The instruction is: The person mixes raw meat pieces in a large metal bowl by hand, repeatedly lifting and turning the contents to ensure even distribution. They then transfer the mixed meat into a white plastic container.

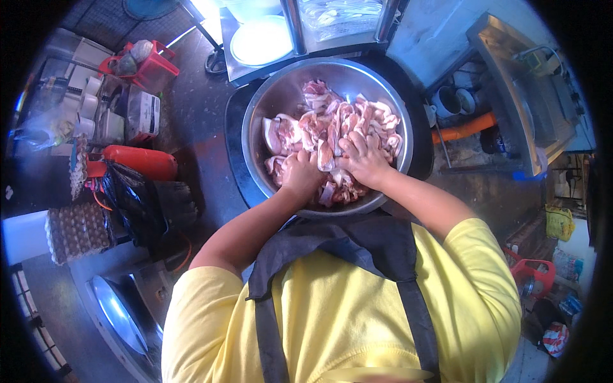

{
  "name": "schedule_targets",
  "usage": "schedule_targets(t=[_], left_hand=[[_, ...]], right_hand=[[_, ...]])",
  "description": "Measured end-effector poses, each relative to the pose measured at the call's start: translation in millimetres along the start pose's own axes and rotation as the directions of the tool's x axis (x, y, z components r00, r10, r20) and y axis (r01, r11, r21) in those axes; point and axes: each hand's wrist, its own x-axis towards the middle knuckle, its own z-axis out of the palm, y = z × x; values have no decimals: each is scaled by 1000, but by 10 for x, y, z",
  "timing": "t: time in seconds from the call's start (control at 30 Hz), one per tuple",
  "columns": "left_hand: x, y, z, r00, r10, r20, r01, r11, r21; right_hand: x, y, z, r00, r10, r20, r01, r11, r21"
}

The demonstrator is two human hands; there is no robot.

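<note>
A large steel bowl (254,105) holds many cut pieces of pink raw meat with pale fat (313,124), heaped toward the back. My left hand (300,172) is in the lower left of the bowl, its fingers curled down into the meat and partly hidden. My right hand (364,163) is in the lower right, fingers bent and gripping among the pieces. A strip of meat lies between the two hands. The bowl rests on a dark round-edged surface (233,156) in front of me.
A metal stand with a white round tray (258,45) is behind the bowl. At left are a red gas cylinder (143,163), a black bag (124,198), egg trays (76,236) and red plastic stools (153,67). At right are a steel sink (530,96) and dark buckets (447,101).
</note>
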Motion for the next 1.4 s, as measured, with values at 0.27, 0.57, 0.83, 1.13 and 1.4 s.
schedule_targets(t=[0.27,0.57,0.83,1.13,1.4], left_hand=[[-116,-246,-52,981,193,-28,-193,943,-272],[335,-1389,-94,824,-381,418,562,469,-681],[457,-904,-41,660,-39,750,694,-353,-628],[704,-443,185,933,229,276,328,-858,-395],[689,-575,161,990,143,-7,118,-844,-523]], right_hand=[[85,69,-424,954,63,294,-185,894,408],[244,556,-892,452,450,770,-562,-526,638],[232,613,-177,171,340,924,-683,-635,361],[-32,645,414,410,242,880,-450,-785,426],[447,536,-283,634,395,664,-411,-555,723]])
